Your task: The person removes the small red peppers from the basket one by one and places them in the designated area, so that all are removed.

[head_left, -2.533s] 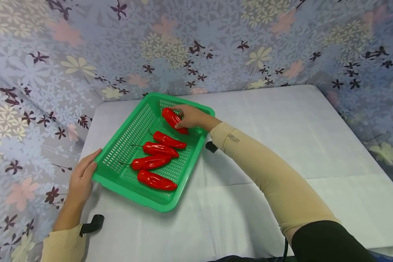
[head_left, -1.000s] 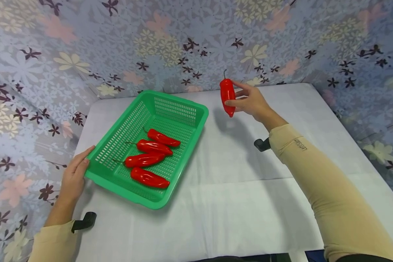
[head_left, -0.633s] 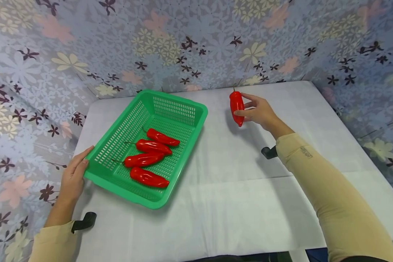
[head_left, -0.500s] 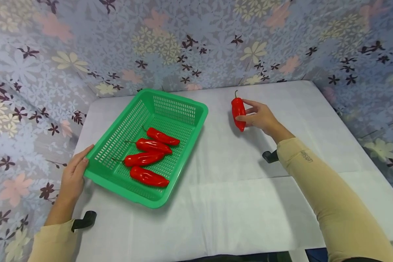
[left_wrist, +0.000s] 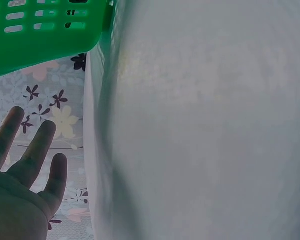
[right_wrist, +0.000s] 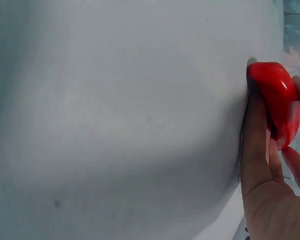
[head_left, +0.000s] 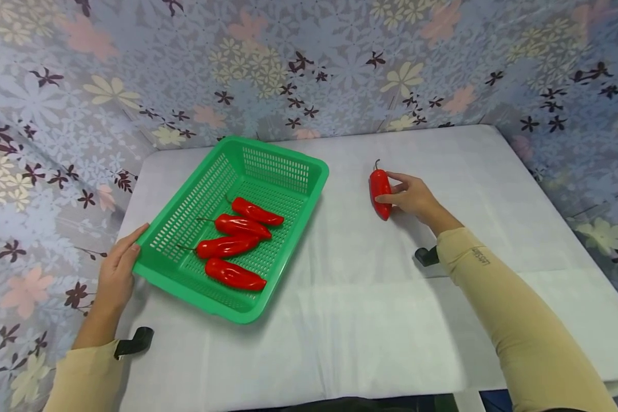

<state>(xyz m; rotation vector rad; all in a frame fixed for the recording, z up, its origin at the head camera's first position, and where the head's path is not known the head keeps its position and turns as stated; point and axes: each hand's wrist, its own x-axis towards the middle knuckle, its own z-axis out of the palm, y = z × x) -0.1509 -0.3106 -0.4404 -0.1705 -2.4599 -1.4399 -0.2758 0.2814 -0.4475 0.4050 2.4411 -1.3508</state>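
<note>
On the right half of the white-covered table, my right hand (head_left: 413, 197) holds a red chili pepper (head_left: 379, 191) between thumb and fingers, its stem pointing away from me. In the right wrist view the pepper (right_wrist: 276, 90) lies between the fingers, close against the cloth. My left hand (head_left: 117, 272) pinches the near-left corner of a green plastic basket (head_left: 185, 292) with thumb and index finger. The left wrist view shows the other fingers (left_wrist: 37, 150) straight and spread below the basket's wall. Several more red chili peppers (head_left: 234, 274) lie in a row inside the basket.
White cloth (head_left: 360, 320) covers the table. A floral-patterned cloth wall (head_left: 335, 74) stands behind it and along both sides. Black wrist-camera mounts (head_left: 136, 341) stick out from both sleeves.
The right hand has taken a chili pepper from the basket's far end, carried it right, and lowered it to the tablecloth. The left hand has stayed at the basket's corner.
</note>
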